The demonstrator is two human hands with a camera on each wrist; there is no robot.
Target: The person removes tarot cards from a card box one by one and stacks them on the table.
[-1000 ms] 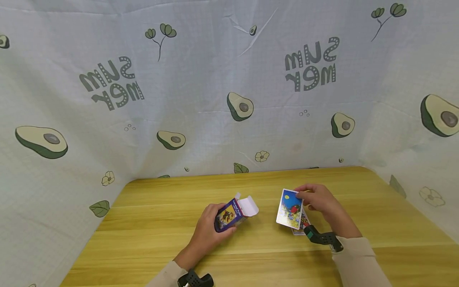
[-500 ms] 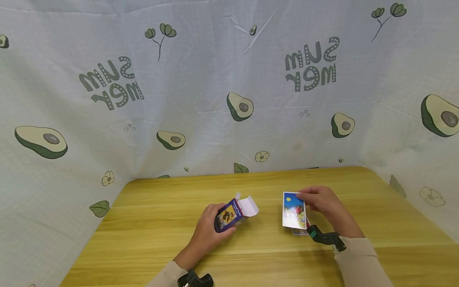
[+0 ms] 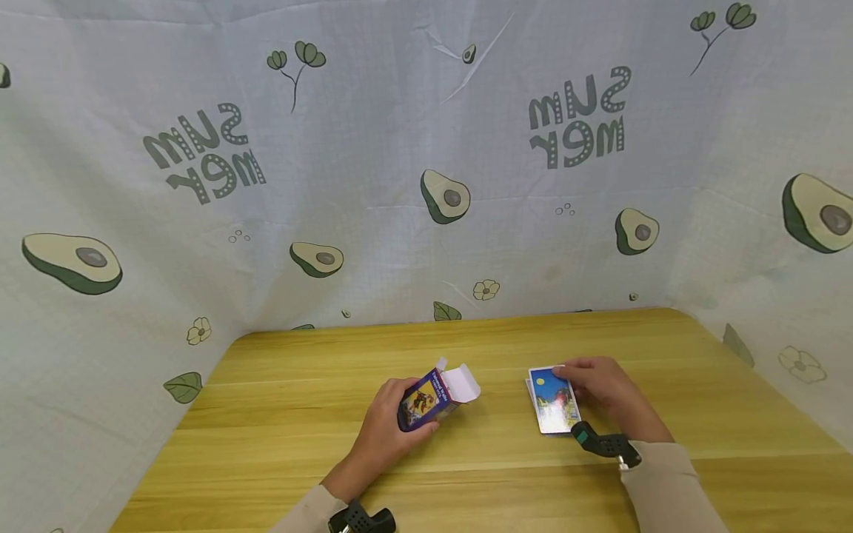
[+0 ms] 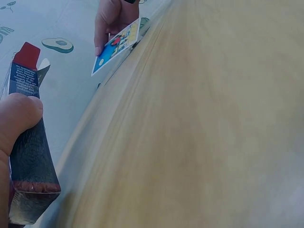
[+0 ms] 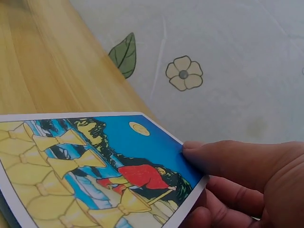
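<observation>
I see the right hand (image 3: 603,383) pinching a picture card (image 3: 554,403) (thin, light, likely slick and easily creased, so best held by its edges) near an upper corner, another card (image 3: 531,394) peeking from beneath, right of the open box (image 3: 422,403) the left hand (image 3: 389,422) grips.

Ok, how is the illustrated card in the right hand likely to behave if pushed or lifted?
Probably fairly stiff: the card looks flat though the right hand pinches it near one corner. The glare on its face in the head view suggests a slick finish, so it may slide easily.
</observation>
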